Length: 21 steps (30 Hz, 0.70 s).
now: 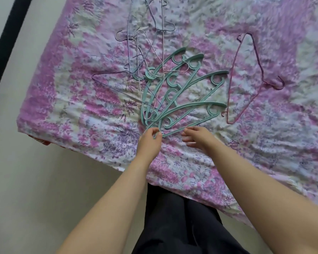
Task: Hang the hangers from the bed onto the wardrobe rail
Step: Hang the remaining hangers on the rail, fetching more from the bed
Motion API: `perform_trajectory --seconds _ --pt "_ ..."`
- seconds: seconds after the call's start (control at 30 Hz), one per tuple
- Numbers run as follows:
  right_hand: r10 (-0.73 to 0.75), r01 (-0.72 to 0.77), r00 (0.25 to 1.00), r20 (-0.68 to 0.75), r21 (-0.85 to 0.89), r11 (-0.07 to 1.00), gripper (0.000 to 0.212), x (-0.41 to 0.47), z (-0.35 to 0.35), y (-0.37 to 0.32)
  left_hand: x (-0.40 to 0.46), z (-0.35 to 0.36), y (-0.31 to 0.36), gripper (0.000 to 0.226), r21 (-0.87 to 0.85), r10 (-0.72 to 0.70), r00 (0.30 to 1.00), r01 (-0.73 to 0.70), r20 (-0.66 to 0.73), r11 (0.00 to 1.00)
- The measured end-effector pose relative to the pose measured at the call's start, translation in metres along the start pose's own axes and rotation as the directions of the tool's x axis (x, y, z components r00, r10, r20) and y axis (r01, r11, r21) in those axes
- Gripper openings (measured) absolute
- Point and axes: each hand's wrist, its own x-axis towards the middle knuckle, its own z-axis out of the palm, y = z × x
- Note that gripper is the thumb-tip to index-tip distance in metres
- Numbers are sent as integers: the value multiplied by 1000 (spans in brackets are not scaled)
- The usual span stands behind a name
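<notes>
To the left of the grip and beyond it, thin wire hangers (136, 57) are lying tangled across the floral bedspread (62, 99), some crossing over the green plastic hangers (174, 92), which are fanning out from the grip point. The left hand (151, 142) is pinching the bunched ends of those green hangers at the bed's near edge. Lifting now is risking dragging the overlapping wire hangers along, or letting the fan slip loose, since the pinch looks light. Just right of the grip, the right hand (198, 138) is hovering with fingers relaxed, holding nothing. Well to the right, a single dark red wire hanger (246, 77) is lying apart. No wardrobe rail is showing.
</notes>
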Motion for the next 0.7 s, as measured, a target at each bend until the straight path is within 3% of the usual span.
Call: perform_trajectory --seconds 0.1,0.17,0.23,0.43,0.57,0.63,0.7 --pt "79 -69 996 -34 234 970 44 42 15 -13 55 -12 5 49 299 74 994 -94 78 950" --pt "119 -100 992 -49 292 951 52 67 22 -17 87 -13 5 61 515 111 973 -203 203 833" --pt "150 -127 987 -58 290 949 56 88 25 -19 115 -9 3 69 626 86 959 -243 271 741" --pt "238 -190 968 -77 392 900 61 134 14 -23 177 -5 5 83 635 32 967 -191 253 749" --pt "250 -171 963 -104 484 859 64 153 11 -25 200 0 25 78 690 85 993 -117 80 714" --pt "263 -164 957 -123 516 840 87 162 11 -26 209 0 34 75 667 -4 1000 0 4 745" --pt "272 -167 949 -159 480 862 125 171 10 -24 218 -2 38 71 698 -64 998 55 -13 714"
